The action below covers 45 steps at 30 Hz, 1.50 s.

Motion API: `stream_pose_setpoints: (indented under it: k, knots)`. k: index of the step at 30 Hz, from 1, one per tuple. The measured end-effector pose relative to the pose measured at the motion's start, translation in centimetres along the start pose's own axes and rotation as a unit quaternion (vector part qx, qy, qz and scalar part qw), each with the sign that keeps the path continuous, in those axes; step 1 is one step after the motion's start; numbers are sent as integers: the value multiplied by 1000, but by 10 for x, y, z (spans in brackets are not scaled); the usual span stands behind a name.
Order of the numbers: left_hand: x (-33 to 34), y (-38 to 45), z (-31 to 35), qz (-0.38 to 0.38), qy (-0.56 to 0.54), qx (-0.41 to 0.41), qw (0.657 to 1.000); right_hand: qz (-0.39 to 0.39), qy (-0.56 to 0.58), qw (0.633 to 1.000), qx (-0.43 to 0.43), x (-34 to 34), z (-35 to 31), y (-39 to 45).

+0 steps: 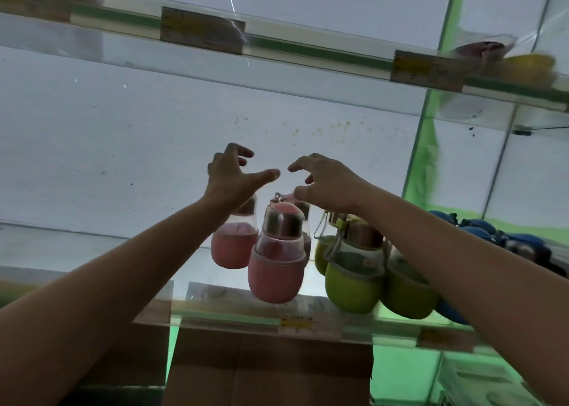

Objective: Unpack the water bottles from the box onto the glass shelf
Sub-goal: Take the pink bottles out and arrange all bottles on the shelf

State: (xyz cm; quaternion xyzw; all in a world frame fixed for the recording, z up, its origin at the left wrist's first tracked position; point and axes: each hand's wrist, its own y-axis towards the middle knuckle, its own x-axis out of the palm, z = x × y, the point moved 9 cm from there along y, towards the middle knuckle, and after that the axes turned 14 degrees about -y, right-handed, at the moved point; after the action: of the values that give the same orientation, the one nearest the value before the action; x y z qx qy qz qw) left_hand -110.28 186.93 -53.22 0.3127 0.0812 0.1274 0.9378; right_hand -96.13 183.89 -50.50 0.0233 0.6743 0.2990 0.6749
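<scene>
Pink water bottles stand on the glass shelf (215, 314): a front one (277, 270) with a steel cap, and another (232, 248) behind it to the left. Green bottles (351, 279) with grey straps stand to their right. My left hand (234, 174) hovers above the rear pink bottle, fingers spread, holding nothing. My right hand (326, 180) hangs over the pink caps with curled, parted fingers, also holding nothing. The brown cardboard box (268, 371) sits below the shelf edge.
Blue bottles (489, 233) lie at the shelf's right end. An upper glass shelf (308, 51) with price labels runs overhead, carrying a yellow item (529, 66) at the right. A green frame post (431, 128) bounds the bay on the right.
</scene>
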Motion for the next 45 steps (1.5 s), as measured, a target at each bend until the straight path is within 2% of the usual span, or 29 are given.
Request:
stream_pose_setpoints:
  k: [6, 13, 22, 27, 32, 36, 41, 45]
  knots:
    - [78, -78, 55, -81, -56, 14, 995, 4, 6, 999, 50, -16, 68, -92]
    - [195, -169, 65, -173, -139, -46, 974, 2, 60, 990, 126, -1, 157, -211]
    - [371, -313, 30, -312, -183, -152, 920, -50, 117, 959, 252, 73, 276, -380]
    - [453, -404, -1, -397, -162, -205, 880, -106, 138, 928, 331, 128, 329, -479]
    - [510, -488, -45, -476, -94, -251, 838, -148, 176, 884, 406, 192, 371, -564]
    - [534, -529, -81, -497, -63, -301, 811, -189, 213, 849, 444, 245, 388, -606]
    - [548, -545, -114, -485, -51, -335, 806, -236, 250, 815, 467, 319, 391, -635]
    - [555, -540, -130, -469, -51, -342, 813, -255, 240, 810, 471, 363, 391, -636]
